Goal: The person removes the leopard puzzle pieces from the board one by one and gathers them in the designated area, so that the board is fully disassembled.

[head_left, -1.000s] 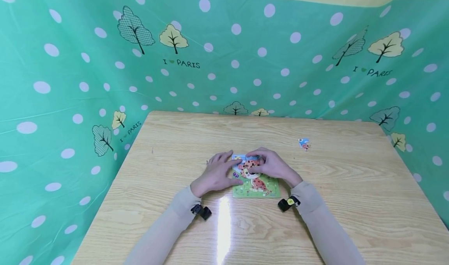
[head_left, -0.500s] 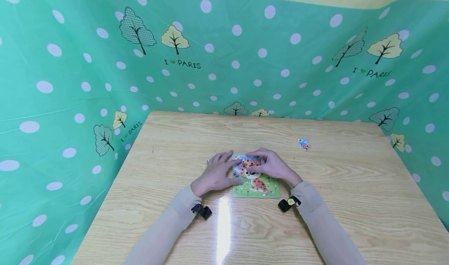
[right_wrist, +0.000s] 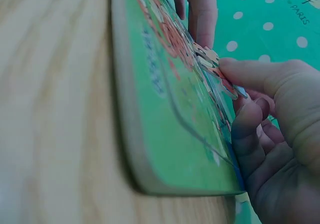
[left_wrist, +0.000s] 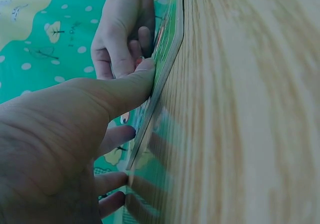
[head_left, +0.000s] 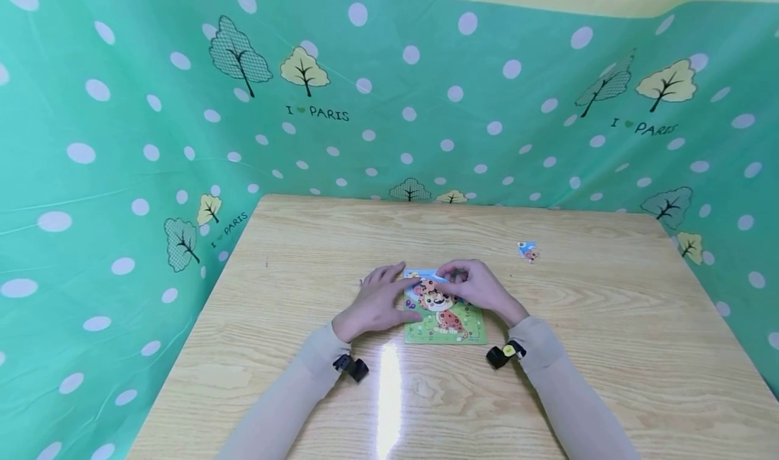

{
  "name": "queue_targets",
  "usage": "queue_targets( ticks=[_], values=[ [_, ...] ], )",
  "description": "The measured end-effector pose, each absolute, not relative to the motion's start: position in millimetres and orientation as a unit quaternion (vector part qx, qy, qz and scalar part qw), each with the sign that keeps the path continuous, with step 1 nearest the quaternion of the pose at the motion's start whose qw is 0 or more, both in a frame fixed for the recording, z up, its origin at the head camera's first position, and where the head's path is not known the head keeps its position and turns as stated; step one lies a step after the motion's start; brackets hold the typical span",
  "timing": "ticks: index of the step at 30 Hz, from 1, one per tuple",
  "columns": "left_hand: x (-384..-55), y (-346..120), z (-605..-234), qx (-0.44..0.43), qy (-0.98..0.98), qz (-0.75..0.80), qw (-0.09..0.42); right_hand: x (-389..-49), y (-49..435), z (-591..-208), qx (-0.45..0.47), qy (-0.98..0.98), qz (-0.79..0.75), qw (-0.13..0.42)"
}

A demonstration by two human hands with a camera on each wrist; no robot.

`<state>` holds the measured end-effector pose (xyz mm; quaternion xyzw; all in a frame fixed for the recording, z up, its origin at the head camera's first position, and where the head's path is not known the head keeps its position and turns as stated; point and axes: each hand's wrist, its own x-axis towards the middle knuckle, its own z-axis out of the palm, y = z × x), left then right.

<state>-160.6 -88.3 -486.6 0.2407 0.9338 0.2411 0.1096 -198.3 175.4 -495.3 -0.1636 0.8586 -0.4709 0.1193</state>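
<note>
A jigsaw board [head_left: 420,335] with a spotted leopard cub on green ground lies flat in the middle of the table. My left hand [head_left: 379,303] rests on its left edge, the thumb and fingers spread and fairly straight. Over the board's upper right part, my right hand [head_left: 477,285] pinches a puzzle piece [right_wrist: 212,67]. In the right wrist view this piece is tilted up from the board, between thumb and fingers. My fingers hide part of the board's top right corner.
One loose puzzle piece [head_left: 528,251], blue with a small animal print, lies farther back to the right on the wooden table [head_left: 578,338]. A green dotted cloth [head_left: 426,128] hangs behind and beside the table.
My right hand has shifted slightly to the right, its thumb and index finger drawing closer together at the piece. More of the leopard's face shows. My left hand stays in place.
</note>
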Motion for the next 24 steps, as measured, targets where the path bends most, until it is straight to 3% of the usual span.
queue_targets(
  ticks=[11,24],
  values=[
    [-162,-89,-491,0.242,0.933,0.244,0.107,-199,182,-499,-0.171,0.852,-0.48,0.118],
    [-160,-88,-487,0.246,0.929,0.256,0.108,-196,202,-501,-0.108,0.822,-0.541,0.143]
  ],
)
